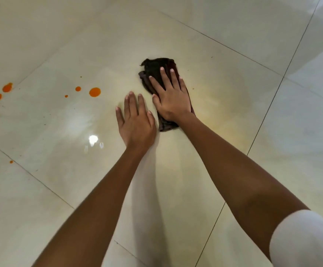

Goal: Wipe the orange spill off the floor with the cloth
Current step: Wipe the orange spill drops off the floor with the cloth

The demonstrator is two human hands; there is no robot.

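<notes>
**White sleeve and forearms nearest; wiping stroke in hand**

White sleeve (301, 239) is seen at the near right, on the right arm. The right hand (171, 97) is laid flat on the dark cloth (155, 66), its fingers (163, 74) straight and slightly spread. The cloth is pressed to the floor (243, 60) at mid-scene. The left hand (135, 124) is rested on bare tile just left of the cloth, with the fingers close together and the thumb apart.

A faint yellowish film (220, 106) is seen around the cloth, so this patch is judged to be partly wiped. Orange drops (95, 92) lie unwiped to the left, well apart from the cloth. A stroke leftward under steady pressure is called for next.

No container is seen.
</notes>
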